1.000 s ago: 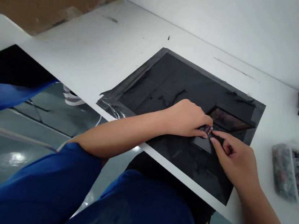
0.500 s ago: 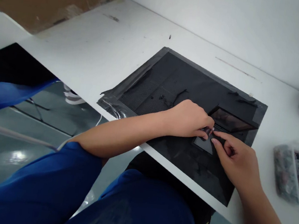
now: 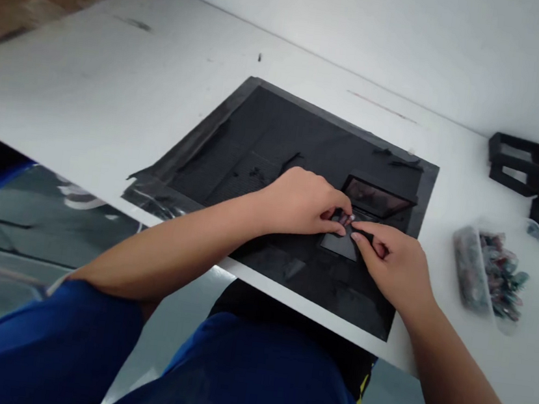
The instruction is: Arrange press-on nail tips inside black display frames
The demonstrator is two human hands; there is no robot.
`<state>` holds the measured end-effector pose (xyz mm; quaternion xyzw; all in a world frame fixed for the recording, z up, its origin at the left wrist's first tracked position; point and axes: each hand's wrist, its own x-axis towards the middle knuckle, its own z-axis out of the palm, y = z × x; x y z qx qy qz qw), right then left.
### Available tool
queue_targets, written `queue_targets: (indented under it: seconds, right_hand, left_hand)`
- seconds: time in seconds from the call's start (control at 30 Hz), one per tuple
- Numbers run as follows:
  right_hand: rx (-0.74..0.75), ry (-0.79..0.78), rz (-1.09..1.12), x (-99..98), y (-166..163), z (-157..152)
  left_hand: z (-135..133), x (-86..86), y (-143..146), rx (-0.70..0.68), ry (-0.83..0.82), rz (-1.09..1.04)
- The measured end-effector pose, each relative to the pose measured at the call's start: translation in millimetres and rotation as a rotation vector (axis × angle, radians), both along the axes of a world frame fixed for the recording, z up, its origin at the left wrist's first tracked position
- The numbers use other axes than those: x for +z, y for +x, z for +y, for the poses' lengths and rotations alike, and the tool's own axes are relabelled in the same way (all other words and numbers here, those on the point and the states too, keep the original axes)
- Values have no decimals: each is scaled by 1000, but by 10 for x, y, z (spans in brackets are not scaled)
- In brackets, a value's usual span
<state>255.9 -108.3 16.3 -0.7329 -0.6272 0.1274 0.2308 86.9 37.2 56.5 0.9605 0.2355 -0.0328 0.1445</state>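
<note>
My left hand [image 3: 306,203] is closed in a pinch on a small, shiny, clear-looking piece [image 3: 348,219], mostly hidden by the fingers. From the other side my right hand [image 3: 397,260] brings thumb and forefinger to the same piece; whatever lies between those fingertips is too small to make out. Beneath both hands lies an opened black hinged frame [image 3: 380,200] with film-like windows. Its upper half is tilted up behind the fingers, while the lower half rests on a black mat [image 3: 268,130] and is partly covered.
A clear plastic box [image 3: 474,273] of small wrapped pieces stands right of the mat. Behind it, several black frames [image 3: 520,161] sit near the white wall. Dark scraps [image 3: 404,163] lie on the mat, which is taped to the white table [image 3: 82,87]. A brown board rises at far left.
The view has swung right, bringing more of the box and the black frames into sight. Both hands stay at the opened frame, their fingertips nearly unchanged around the small piece.
</note>
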Motion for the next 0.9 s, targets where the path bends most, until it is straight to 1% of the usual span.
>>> queue_targets:
  seconds: [0.1, 0.23, 0.33, 0.4, 0.43, 0.5, 0.57, 0.63, 0.67, 0.77, 0.83, 0.9]
  right_hand:
    - [20, 23, -5, -23, 11, 4]
    - [80, 95, 2, -4, 13, -17]
    - [171, 164, 11, 115, 6, -85]
    - [225, 229, 21, 242, 25, -164]
    - [227, 272, 18, 311, 53, -214]
    - [163, 390, -4, 452, 165, -329]
    - [27, 517, -27, 586, 363, -450]
    - [-112, 591, -21, 715, 634, -560]
    - [-180, 585, -26, 776, 785, -605]
    - [-411, 392, -135, 919, 1210, -674]
    - [-543, 286, -193, 942, 1412, -668]
    - [-604, 252, -182, 892, 1526, -638]
  left_hand:
    - [23, -10, 6, 18, -26, 12]
    - [52, -21, -4, -2, -34, -4]
    - [66, -12, -7, -11, -36, -10]
    - [69, -6, -3, -22, -41, -15]
    - [69, -6, -1, -32, -45, -23]
    - [67, -12, 2, -56, -51, -43]
    - [63, -21, 3, -73, -45, -55]
    - [59, -25, 2, -77, -34, -49]
    - [57, -23, 2, -78, -31, -44]
    - [50, -13, 1, -95, -36, -44]
    - [50, -9, -1, -104, -41, -55]
    - [55, -13, -3, -96, -38, -71]
